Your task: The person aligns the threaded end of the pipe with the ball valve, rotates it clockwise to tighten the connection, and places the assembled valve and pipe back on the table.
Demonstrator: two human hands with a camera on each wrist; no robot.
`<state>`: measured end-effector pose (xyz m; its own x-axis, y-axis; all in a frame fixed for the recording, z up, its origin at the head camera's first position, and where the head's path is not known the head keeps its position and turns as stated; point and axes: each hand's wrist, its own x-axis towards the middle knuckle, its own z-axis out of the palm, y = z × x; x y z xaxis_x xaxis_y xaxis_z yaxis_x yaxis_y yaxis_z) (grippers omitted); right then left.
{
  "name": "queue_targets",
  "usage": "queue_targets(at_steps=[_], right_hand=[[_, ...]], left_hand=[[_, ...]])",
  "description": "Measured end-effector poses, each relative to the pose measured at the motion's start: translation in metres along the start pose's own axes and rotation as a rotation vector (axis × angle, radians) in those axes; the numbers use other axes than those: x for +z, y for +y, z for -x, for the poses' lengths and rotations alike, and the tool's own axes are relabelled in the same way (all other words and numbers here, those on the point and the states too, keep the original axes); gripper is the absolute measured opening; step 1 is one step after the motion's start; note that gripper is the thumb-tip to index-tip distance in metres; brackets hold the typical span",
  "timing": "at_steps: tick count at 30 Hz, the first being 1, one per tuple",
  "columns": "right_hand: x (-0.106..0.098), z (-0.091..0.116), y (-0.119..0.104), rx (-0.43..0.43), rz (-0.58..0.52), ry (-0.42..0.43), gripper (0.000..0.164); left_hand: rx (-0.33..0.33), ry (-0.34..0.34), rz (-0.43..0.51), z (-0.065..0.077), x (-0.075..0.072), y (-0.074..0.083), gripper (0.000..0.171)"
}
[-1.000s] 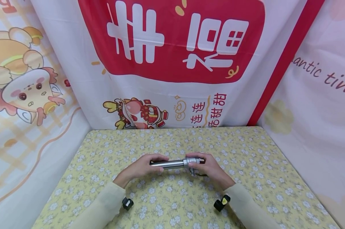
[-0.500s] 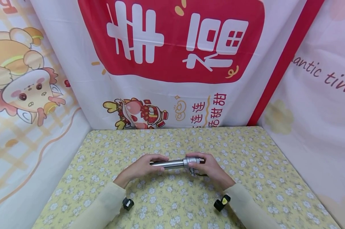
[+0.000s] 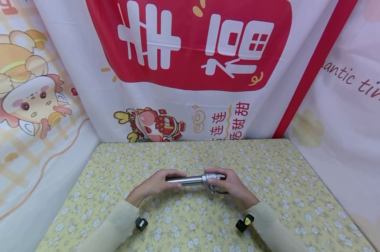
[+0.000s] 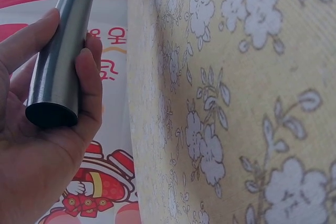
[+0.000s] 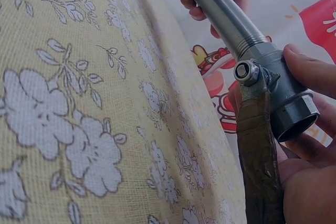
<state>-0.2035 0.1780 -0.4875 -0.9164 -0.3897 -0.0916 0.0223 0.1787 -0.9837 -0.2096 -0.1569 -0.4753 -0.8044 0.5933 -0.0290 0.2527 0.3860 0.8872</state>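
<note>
A steel pipe (image 3: 191, 180) is joined at its right end to a metal ball valve (image 3: 210, 177), and both are held a little above the table. My left hand (image 3: 161, 181) grips the pipe near its left end, the thumb on one side and fingers curled round the other. In the left wrist view the pipe's dark end (image 4: 52, 114) points toward the palm. My right hand (image 3: 226, 182) holds the valve body (image 5: 286, 85) between thumb and fingers. The valve's lever handle (image 5: 257, 156), wrapped in brownish covering, hangs down beside that hand, with a nut (image 5: 245, 71) at its top.
A yellow flowered cloth covers the table (image 3: 183, 217). Printed white and red curtains (image 3: 190, 77) stand behind it and along both sides. A black strap device sits at each wrist, one by the left sleeve (image 3: 114, 224), one by the right sleeve (image 3: 272, 224).
</note>
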Motion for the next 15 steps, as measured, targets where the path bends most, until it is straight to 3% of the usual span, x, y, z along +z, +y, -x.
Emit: queue_targets(at_steps=[15], right_hand=[[-0.0009, 0.0014, -0.0003, 0.009, 0.005, -0.003, 0.045]], left_hand=[[-0.001, 0.019, -0.034, -0.0003, 0.0023, 0.0027, 0.042]])
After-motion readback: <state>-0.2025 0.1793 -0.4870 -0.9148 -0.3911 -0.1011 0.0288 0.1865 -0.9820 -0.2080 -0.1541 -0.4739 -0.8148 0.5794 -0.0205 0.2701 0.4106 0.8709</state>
